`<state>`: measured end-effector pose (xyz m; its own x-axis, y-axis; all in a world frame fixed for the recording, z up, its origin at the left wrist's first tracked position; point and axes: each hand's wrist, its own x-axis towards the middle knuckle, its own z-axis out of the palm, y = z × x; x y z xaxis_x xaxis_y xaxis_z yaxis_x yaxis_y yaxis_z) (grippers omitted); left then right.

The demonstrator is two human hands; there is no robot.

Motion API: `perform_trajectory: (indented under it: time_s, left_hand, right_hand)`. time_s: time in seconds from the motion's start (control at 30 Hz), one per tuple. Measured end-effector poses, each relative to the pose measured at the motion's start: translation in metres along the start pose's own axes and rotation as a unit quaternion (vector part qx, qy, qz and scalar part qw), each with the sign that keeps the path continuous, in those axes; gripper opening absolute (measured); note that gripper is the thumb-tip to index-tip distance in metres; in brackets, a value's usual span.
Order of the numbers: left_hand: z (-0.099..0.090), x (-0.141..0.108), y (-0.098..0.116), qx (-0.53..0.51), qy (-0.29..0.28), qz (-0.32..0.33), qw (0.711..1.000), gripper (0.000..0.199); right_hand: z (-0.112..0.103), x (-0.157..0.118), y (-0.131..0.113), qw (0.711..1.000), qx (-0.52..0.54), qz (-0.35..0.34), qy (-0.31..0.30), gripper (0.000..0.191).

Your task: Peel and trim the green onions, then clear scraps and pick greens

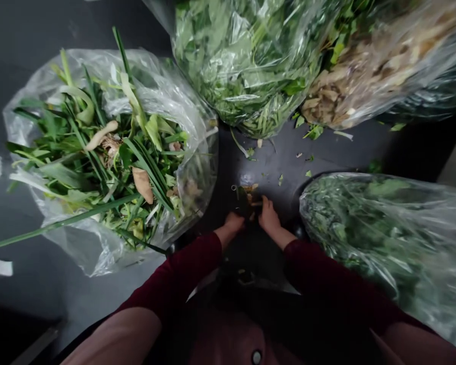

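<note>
Both hands are low over the dark floor in the middle of the view. My left hand [234,222] is closed at the lower left edge of a dark piece [243,200], too dim to identify. Across from it, my right hand [268,213] has its fingers bent together beside a thin pale strip and small brownish scraps [252,188]. What lies between its fingertips is too small to make out. An open clear bag [199,152] full of green leaves, long stalks and peelings stands to the left of the hands.
A clear bag of leafy greens [247,61] lies ahead, with a bag of brown peelings [368,76] at the upper right. Another bag of greens [383,228] is on the right. Leaf bits are scattered on the floor [342,152]. A white scrap [2,267] lies far left.
</note>
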<state>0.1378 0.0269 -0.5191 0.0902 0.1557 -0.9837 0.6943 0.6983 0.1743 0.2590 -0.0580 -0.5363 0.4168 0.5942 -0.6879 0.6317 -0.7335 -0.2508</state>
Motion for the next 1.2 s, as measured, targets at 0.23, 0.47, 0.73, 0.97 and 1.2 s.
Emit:
perform_trajectory:
  time_s: [0.23,0.47,0.73,0.97,1.2]
  left_hand:
    - [-0.023,0.012,0.050,-0.021,0.006,0.066,0.998,0.026]
    - [-0.055,-0.039,0.001,0.104,0.000,0.028,0.994,0.027]
    - [-0.111,-0.062,-0.092,0.550,0.092,0.096,0.825,0.056]
    - [-0.104,-0.028,-0.085,0.681,0.003,0.193,0.706,0.056]
    - [-0.114,-0.012,-0.069,0.670,-0.058,0.218,0.707,0.034]
  right_hand:
    - [-0.064,0.064,-0.053,0.966,-0.090,-0.242,-0.001,0.068]
    - [-0.075,0.082,-0.058,0.864,-0.187,-0.453,-0.115,0.064]
    - [-0.026,-0.014,0.029,0.877,-0.279,-0.370,-0.127,0.052]
    - [-0.017,0.002,0.016,0.862,-0.291,-0.376,-0.175,0.032]
    - [-0.080,0.023,0.068,0.926,-0.263,-0.233,-0.141,0.025]
